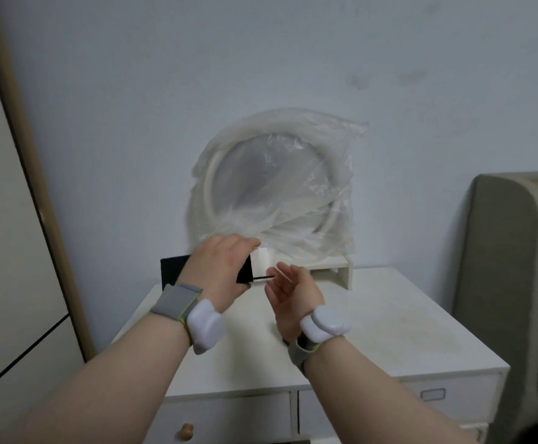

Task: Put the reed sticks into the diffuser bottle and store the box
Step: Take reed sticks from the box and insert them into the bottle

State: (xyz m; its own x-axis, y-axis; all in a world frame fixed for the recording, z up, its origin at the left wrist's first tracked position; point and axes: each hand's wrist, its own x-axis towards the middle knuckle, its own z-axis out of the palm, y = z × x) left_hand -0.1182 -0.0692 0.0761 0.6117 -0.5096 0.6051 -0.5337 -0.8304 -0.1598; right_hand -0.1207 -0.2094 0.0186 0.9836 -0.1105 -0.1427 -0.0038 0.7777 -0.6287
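Note:
A long black box (174, 271) with a white inner part (263, 263) showing at its right end is held level above the back of a white cabinet top (389, 322). My left hand (219, 274) grips the box around its middle from above. My right hand (288, 293) hovers just right of the box's open end, fingers apart, palm facing left, holding nothing. A thin dark line (263, 278), possibly a reed stick, pokes out near the box's right end; blur hides detail. No diffuser bottle is visible.
A coiled white hose in a clear plastic bag (277, 187) stands on a low white shelf (335, 267) against the wall. The cabinet has drawers (229, 418) below. A padded grey headboard (501, 251) stands at right, a wooden-framed panel (21, 155) at left.

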